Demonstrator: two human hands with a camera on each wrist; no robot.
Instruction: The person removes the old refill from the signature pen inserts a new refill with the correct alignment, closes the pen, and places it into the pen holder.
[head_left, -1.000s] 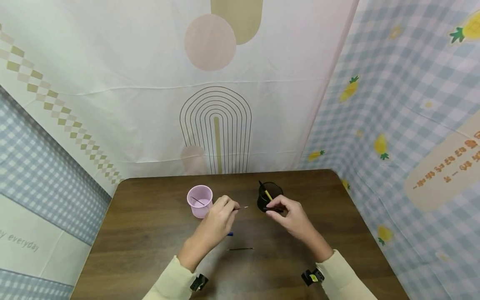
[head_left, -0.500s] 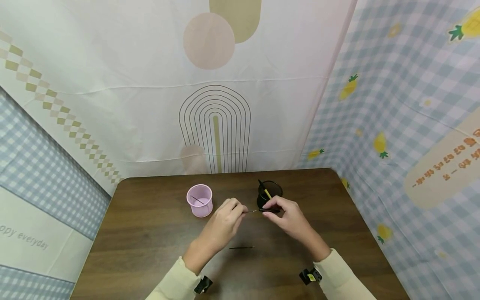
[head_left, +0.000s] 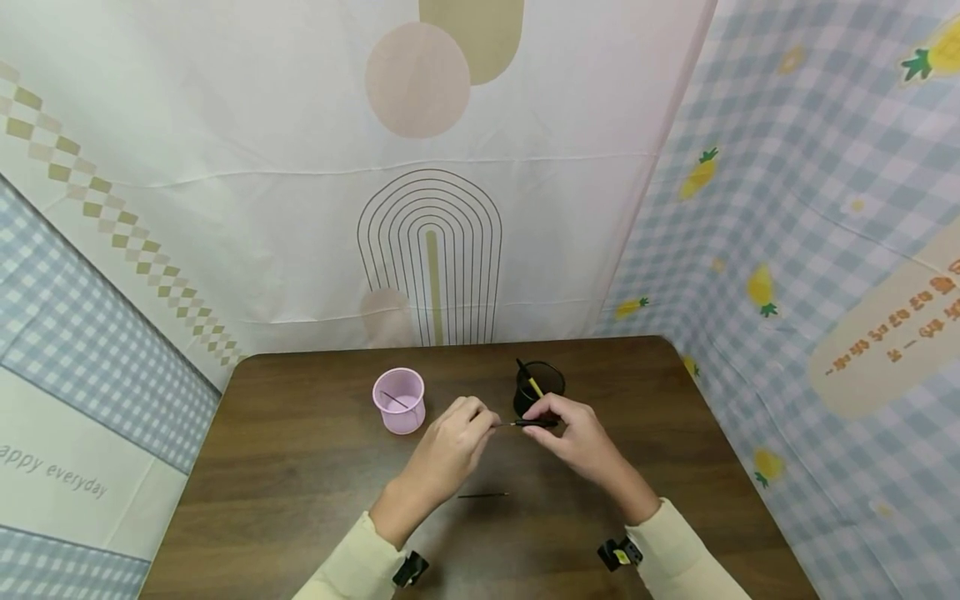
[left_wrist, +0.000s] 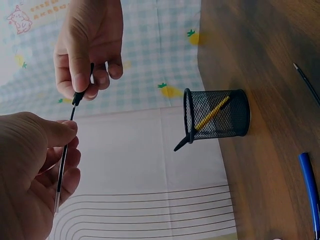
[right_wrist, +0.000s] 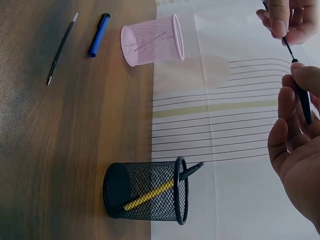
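Between thumb and fingers, my left hand [head_left: 450, 442] pinches a thin pen refill [left_wrist: 62, 167], dark with a clear tail end. My right hand [head_left: 581, 433] holds a black pen barrel [right_wrist: 304, 102] with thumb and fingertips. Refill and barrel are in line above the table, the refill's front end at the barrel's opening. Just behind the right hand stands a black mesh pen cup [head_left: 525, 404], a black and yellow pen [right_wrist: 150, 195] leaning inside. Left of it, near the left hand, is a pink mesh cup [head_left: 400, 423] with a thin dark refill [right_wrist: 150, 42] in it.
Another refill [head_left: 483, 496] lies on the wooden table [head_left: 300, 483] in front of the hands. A blue pen part [right_wrist: 97, 37] lies near the pink cup, hidden behind the left hand in the head view. Patterned cloth [head_left: 300, 250] hangs behind the table.
My left hand has moved right and slightly down, bringing the refill from apart to the end of the black barrel. The right hand has shifted slightly left. The blue part became covered.
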